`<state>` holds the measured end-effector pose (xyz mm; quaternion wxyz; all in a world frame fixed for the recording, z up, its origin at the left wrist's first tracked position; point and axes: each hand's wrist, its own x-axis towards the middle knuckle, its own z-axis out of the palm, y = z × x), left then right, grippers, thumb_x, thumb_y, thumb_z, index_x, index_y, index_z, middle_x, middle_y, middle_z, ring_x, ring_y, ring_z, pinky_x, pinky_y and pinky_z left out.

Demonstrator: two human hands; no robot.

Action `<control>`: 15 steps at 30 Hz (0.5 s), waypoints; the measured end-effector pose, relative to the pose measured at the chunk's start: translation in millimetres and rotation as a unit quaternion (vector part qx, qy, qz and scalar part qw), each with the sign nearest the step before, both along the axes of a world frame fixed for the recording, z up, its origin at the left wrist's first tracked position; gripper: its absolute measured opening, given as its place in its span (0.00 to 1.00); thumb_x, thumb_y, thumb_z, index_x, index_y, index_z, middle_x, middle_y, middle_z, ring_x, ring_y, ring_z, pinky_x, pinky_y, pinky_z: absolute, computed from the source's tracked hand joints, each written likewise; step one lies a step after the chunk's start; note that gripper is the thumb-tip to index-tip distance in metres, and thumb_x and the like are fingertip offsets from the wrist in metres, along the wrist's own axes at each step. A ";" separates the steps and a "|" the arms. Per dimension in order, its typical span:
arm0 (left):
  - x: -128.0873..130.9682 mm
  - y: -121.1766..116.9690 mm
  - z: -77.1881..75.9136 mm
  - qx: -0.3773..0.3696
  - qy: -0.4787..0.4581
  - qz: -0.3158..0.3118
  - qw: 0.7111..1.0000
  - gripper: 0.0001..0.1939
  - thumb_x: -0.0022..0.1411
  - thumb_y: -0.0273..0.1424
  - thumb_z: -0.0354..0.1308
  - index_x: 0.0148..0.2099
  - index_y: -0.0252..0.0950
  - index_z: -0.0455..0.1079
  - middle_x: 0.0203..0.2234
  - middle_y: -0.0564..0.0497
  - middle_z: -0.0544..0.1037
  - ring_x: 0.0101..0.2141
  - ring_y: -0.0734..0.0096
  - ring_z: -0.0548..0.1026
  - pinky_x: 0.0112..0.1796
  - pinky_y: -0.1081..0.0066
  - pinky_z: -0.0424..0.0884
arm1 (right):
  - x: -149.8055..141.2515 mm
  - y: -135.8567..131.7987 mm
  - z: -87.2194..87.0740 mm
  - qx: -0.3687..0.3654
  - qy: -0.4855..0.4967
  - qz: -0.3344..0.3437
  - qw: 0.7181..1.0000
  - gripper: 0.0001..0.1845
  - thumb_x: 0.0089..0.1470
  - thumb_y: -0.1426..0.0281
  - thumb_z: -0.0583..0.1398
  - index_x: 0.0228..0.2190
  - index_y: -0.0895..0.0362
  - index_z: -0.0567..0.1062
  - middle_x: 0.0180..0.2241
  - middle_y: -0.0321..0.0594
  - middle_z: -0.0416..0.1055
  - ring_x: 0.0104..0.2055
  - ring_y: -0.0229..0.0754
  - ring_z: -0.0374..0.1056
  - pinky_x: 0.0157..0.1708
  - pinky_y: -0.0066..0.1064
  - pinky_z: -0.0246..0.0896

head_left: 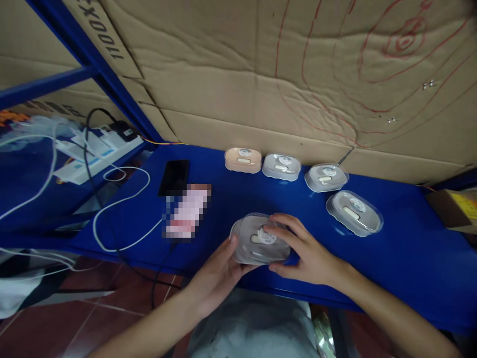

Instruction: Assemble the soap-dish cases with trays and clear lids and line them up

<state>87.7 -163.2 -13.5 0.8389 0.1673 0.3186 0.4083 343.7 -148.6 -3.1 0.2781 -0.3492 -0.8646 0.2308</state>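
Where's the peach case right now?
Head view: peach case is at the back of the blue table, near the cardboard, just left of a grey case.

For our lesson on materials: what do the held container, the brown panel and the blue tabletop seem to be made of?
Held container: likely clear, glossy plastic outside, as a grey body shows through it. Brown panel: matt cardboard, judging by its folds and creases. Blue tabletop: smooth, slightly shiny from faint reflections; painted metal or plastic, unclear which.
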 end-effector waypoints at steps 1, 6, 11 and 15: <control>2.7 -0.7 -0.3 0.004 0.004 0.001 1.000 0.32 0.66 0.49 0.71 0.64 0.38 0.74 0.63 0.40 0.79 0.64 0.47 0.75 0.61 0.52 0.74 | -1.0 -1.4 -1.2 0.014 -0.006 0.006 1.000 0.39 0.65 0.60 0.68 0.71 0.48 0.62 0.71 0.52 0.59 0.75 0.59 0.56 0.72 0.54 0.60; 14.1 -4.3 3.8 -0.011 0.039 0.015 0.999 0.32 0.65 0.46 0.73 0.65 0.38 0.72 0.63 0.40 0.78 0.64 0.46 0.74 0.62 0.49 0.73 | 1.6 -0.8 -7.7 0.010 -0.002 0.010 1.000 0.41 0.63 0.61 0.69 0.71 0.48 0.61 0.73 0.53 0.54 0.78 0.61 0.50 0.73 0.58 0.59; 11.6 -6.2 8.6 0.083 0.128 -0.048 0.987 0.37 0.70 0.53 0.64 0.72 0.40 0.65 0.68 0.38 0.72 0.69 0.42 0.69 0.67 0.45 0.67 | 7.0 0.6 -15.1 0.016 0.018 -0.004 1.000 0.45 0.59 0.57 0.73 0.71 0.47 0.62 0.73 0.55 0.53 0.75 0.61 0.57 0.69 0.53 0.66; -30.6 -4.6 -3.9 0.272 0.400 0.065 0.873 0.47 0.70 0.50 0.65 0.80 0.52 0.44 0.78 0.39 0.53 0.73 0.40 0.62 0.68 0.39 0.65 | 13.2 5.1 -20.0 0.047 -0.001 -0.028 0.999 0.42 0.60 0.57 0.72 0.70 0.47 0.65 0.72 0.54 0.57 0.75 0.61 0.58 0.69 0.53 0.66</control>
